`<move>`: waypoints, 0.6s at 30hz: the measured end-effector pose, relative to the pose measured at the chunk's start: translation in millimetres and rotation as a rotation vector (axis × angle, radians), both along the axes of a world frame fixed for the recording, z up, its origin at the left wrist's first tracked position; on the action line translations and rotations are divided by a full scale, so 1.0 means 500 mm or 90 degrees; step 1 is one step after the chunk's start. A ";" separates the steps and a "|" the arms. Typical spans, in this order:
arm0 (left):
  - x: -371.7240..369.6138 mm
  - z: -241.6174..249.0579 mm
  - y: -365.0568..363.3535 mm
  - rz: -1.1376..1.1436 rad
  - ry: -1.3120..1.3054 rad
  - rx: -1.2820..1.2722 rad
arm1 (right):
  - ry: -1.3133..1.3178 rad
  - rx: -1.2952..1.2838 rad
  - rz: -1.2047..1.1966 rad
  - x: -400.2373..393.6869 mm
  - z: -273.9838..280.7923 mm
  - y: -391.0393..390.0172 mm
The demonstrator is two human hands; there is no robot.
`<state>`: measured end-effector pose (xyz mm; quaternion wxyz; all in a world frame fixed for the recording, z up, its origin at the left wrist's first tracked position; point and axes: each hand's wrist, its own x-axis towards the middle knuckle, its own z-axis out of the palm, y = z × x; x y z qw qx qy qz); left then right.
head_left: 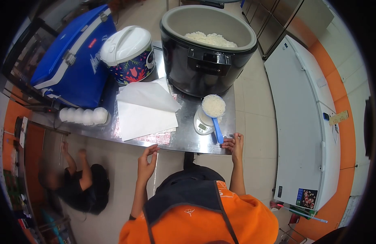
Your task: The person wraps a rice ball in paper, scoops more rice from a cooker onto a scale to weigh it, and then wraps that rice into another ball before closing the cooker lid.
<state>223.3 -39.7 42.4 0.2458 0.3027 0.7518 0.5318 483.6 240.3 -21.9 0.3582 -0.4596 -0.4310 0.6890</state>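
Note:
A blue-handled scoop (218, 132) heaped with white rice (214, 106) rests on a small white digital scale (203, 127) near the table's front right corner. My right hand (236, 147) is at that corner, fingers apart, close to the end of the scoop's handle; whether they touch cannot be seen. At the front edge, my left hand (145, 163) holds nothing, its fingers loosely stretched toward the edge. Beyond it lie white paper sheets (145, 122) over red-patterned plastic (161, 138). Behind the scale stands a large black rice cooker (179, 65), uncovered, with rice (212, 39) inside.
A blue cooler box (76, 61), a floral container with a white lid (131, 59) and a row of white cups (83, 116) stand on the metal table (184, 140). A white chest freezer (297, 118) is at right. Another person (86, 183) crouches at lower left.

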 end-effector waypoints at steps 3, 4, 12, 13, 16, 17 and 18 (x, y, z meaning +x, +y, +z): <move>-0.018 0.016 0.028 -0.010 0.016 0.008 | -0.009 0.004 -0.002 0.005 0.018 0.002; -0.022 0.022 0.036 -0.012 0.020 0.013 | -0.010 0.007 0.000 0.005 0.021 0.005; -0.039 0.019 0.079 -0.021 0.009 0.011 | -0.007 0.008 0.021 -0.019 0.021 0.045; -0.041 0.017 0.084 -0.021 0.000 0.008 | -0.006 0.012 0.041 -0.027 0.017 0.049; -0.048 0.010 0.101 -0.025 0.003 -0.006 | -0.143 0.076 0.128 -0.062 0.001 0.058; -0.051 0.008 0.108 -0.026 0.003 -0.007 | -0.249 0.121 0.150 -0.079 -0.005 0.055; -0.055 0.005 0.117 -0.030 -0.003 -0.007 | -0.203 0.099 0.185 -0.101 0.019 0.041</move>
